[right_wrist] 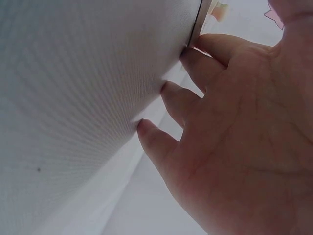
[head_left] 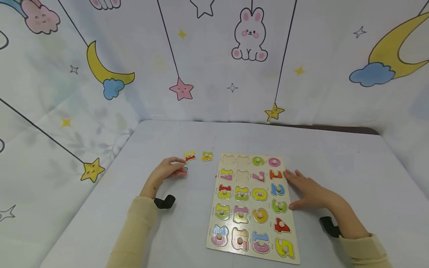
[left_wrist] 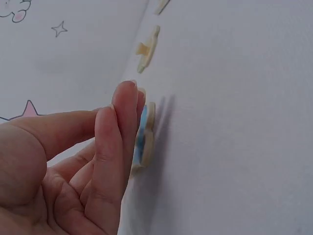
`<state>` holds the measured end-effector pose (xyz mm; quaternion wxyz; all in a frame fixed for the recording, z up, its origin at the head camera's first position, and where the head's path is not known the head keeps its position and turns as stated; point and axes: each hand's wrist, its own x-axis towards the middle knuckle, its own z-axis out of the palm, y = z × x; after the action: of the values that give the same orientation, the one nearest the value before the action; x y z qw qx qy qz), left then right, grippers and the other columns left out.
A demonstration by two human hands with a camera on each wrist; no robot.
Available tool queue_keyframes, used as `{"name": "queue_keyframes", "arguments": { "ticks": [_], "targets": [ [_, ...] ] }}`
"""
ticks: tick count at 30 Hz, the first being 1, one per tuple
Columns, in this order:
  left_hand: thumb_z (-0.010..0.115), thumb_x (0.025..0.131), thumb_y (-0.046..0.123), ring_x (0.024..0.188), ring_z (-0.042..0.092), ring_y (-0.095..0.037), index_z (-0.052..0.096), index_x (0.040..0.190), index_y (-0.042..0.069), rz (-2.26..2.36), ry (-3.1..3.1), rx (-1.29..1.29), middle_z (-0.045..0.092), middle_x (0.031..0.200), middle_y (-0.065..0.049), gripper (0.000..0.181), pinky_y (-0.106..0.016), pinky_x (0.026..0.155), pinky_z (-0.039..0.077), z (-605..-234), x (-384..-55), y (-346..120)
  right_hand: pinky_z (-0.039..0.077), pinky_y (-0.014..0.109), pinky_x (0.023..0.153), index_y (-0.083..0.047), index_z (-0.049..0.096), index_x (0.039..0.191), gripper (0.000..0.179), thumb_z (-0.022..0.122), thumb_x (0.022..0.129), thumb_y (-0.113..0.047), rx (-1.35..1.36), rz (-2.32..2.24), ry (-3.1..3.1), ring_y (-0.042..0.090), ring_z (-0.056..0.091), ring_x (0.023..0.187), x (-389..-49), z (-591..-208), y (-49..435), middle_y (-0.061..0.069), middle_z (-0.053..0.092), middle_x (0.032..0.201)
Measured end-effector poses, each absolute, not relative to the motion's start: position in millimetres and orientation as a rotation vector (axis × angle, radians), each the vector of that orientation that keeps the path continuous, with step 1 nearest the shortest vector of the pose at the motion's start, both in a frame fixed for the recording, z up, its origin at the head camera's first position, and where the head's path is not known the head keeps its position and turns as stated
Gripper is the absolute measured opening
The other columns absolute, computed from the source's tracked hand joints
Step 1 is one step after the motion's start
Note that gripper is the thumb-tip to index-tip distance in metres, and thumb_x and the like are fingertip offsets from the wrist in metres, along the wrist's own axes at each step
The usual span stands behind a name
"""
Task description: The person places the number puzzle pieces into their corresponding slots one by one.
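Note:
My left hand [head_left: 169, 168] is at the left of the table, its thumb and fingertips pinching a number puzzle piece [left_wrist: 142, 137] with a blue face; the fingers cover most of it and hide its knob. Just beyond lie a yellow-and-red number piece [head_left: 190, 156] and a green-and-orange number piece [head_left: 207, 156]. The wooden number puzzle board [head_left: 253, 255] lies flat to the right, holding several knobbed number pieces; three recesses near its far left corner show bare wood. With fingers spread, my right hand [head_left: 310, 191] touches the board's right edge.
A white cloth covers the table [head_left: 181, 230]. Behind it and along the left hangs a printed curtain [head_left: 214, 56] with moons, stars and a rabbit. A dark strip [head_left: 335, 128] shows at the table's back right edge. Black wrist mounts [head_left: 165, 202] sit by both wrists.

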<state>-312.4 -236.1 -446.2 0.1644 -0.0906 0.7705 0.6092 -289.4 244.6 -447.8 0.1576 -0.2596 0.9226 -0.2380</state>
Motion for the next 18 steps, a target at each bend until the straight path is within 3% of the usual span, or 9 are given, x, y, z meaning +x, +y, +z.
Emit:
{"name": "queue_keyframes", "arguments": {
  "ticks": [8,14,18],
  "targets": [
    [0.056,0.094,0.006,0.070,0.067,-0.014,0.053,0.116,-0.013,1.813,2.140,-0.319,0.067,0.082,-0.011,0.029,-0.020,0.065,0.053,-455.2,-314.9,-228.5,0.012,0.067,0.100,0.003,0.026,0.145,0.111,0.081,0.063,-0.048,-0.720,-0.690,2.631,0.049,0.010,0.133,-289.0,-448.9,245.9,0.026,0.024,0.146],
    [0.054,0.095,0.006,0.072,0.067,-0.014,0.056,0.111,-0.014,1.772,2.183,-0.140,0.067,0.091,-0.015,0.026,-0.024,0.069,0.053,-443.0,-316.6,-203.4,0.013,0.067,0.099,0.002,0.026,0.145,0.111,0.081,0.063,-0.048,-0.717,-0.692,2.634,0.048,0.011,0.133,-288.8,-448.5,245.5,0.026,0.024,0.147],
    [0.056,0.094,0.006,0.074,0.068,-0.018,0.057,0.111,-0.013,1.757,2.149,0.013,0.067,0.088,-0.017,0.025,-0.034,0.077,0.053,-432.9,-321.8,-169.9,0.013,0.067,0.100,0.001,0.026,0.145,0.111,0.081,0.063,-0.047,-0.710,-0.692,2.635,0.047,0.010,0.133,-288.9,-449.5,245.7,0.025,0.024,0.147]
  ]
}}
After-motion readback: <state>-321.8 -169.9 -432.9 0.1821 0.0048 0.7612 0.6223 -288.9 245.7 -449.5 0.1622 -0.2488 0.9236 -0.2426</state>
